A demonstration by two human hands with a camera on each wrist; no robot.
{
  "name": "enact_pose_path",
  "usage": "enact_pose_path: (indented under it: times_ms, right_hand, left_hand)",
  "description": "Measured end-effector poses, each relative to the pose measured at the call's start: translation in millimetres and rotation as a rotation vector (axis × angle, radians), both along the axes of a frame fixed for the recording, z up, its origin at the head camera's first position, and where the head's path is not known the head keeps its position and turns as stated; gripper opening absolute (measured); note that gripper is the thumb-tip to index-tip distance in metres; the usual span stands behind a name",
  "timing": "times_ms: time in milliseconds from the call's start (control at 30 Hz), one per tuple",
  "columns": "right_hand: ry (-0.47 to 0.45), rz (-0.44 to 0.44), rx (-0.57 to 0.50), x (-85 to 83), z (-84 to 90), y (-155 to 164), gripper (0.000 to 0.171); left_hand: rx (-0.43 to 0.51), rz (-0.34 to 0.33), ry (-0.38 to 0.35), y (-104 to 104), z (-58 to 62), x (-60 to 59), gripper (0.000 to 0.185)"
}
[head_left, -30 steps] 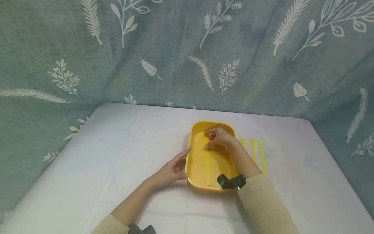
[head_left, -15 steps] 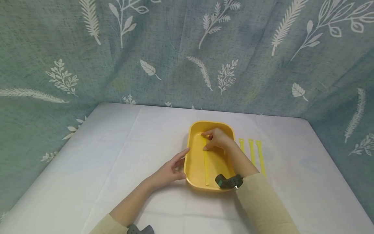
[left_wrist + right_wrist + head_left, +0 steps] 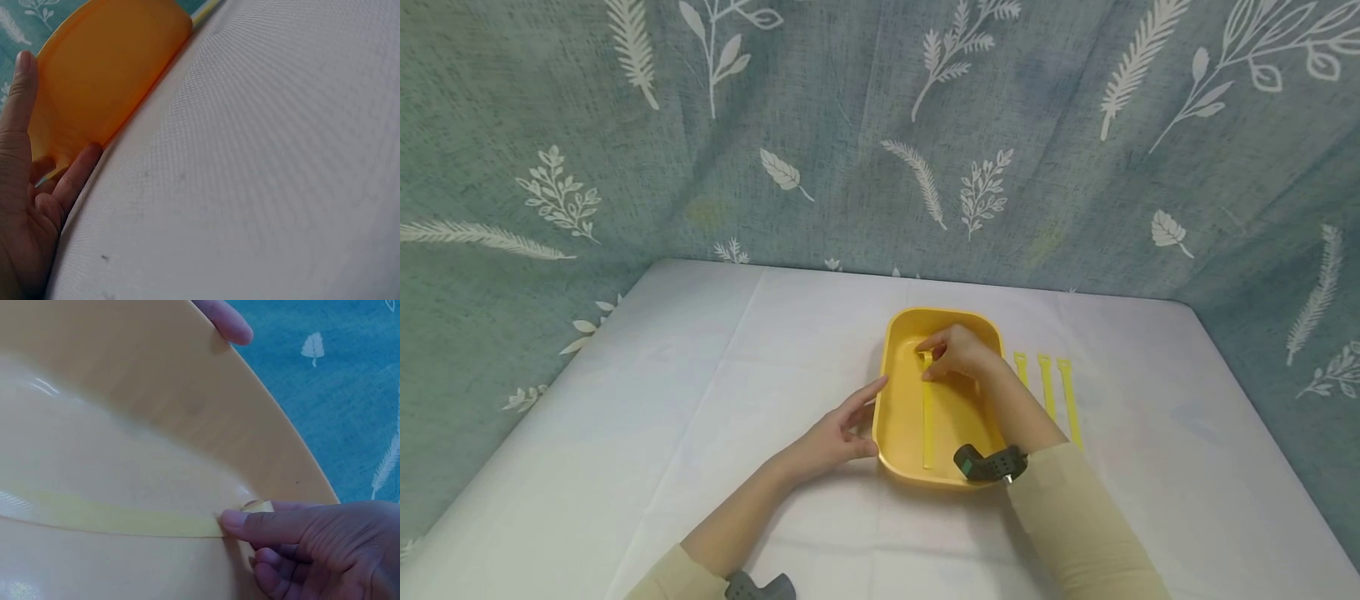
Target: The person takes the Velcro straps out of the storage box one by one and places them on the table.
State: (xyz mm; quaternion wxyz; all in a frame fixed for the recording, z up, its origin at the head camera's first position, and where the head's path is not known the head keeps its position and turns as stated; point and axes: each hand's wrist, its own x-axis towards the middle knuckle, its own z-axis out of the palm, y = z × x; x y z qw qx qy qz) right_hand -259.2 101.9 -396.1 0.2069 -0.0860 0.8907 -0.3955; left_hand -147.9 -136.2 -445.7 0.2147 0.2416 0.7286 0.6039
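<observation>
A yellow-orange rectangular tray (image 3: 898, 417) with rounded corners sits on the white-covered table. Inside it lies a long flat yellow strip (image 3: 928, 429), running lengthwise along the floor. Over the tray's far half, my right hand (image 3: 961, 354) pinches the strip near its far, wider end. The right wrist view shows the thumb (image 3: 262, 526) on top of the strip (image 3: 131, 520), with a curled bit of it just beyond the thumb. My left hand (image 3: 838, 435) touches the tray's left side, fingers extended and spread; in the left wrist view its fingers (image 3: 78, 175) lie against the outer wall.
Several similar yellow strips (image 3: 1048, 387) with slotted ends lie side by side just right of the tray, partly behind the right forearm. Each wrist carries a dark strapped device (image 3: 988, 463). A blue-green leaf-patterned cloth (image 3: 850, 125) hangs behind the table.
The strip's far end has shifted slightly left and lifted into view beside my right fingers, and its near end has moved a little away from me. My left hand has stayed at the tray.
</observation>
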Motion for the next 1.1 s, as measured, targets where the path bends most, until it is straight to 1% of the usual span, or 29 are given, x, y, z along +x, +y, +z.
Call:
enact_pose_path:
  times_ms: [133,233,367,467,667,800,967,1100]
  right_hand:
    - [-0.007,0.01,-0.08,-1.0,0.0,1.5,0.04]
    - [-0.018,0.015,-0.126,-2.2,-0.3,2.3,0.04]
    - [-0.063,-0.018,-0.171,-4.3,-1.8,4.1,0.048]
    - [-0.112,-0.025,-0.231,-5.5,-2.8,5.9,0.054]
    - [-0.18,0.013,-0.368,-3.7,-0.6,4.2,0.063]
    - [-0.179,0.027,-0.441,-2.1,3.0,4.1,0.062]
    - [-0.148,0.012,-0.537,-0.4,4.5,6.2,0.055]
    - [-0.146,0.002,-0.598,0.1,5.2,8.3,0.052]
  left_hand:
    - [-0.013,0.01,-0.007,-0.3,0.3,0.5,0.083]
    - [-0.014,0.012,-0.004,-0.8,0.7,0.6,0.083]
    - [-0.014,0.009,0.0,-0.5,2.2,0.5,0.083]
    - [-0.013,0.006,-0.009,0.3,2.7,0.2,0.084]
    - [-0.008,-0.001,-0.009,0.0,1.8,0.0,0.083]
    - [-0.005,-0.002,-0.004,-0.2,2.5,0.4,0.083]
    - [0.007,-0.005,0.002,-0.3,2.7,0.5,0.083]
    - [0.01,-0.008,-0.003,0.4,2.9,-0.2,0.082]
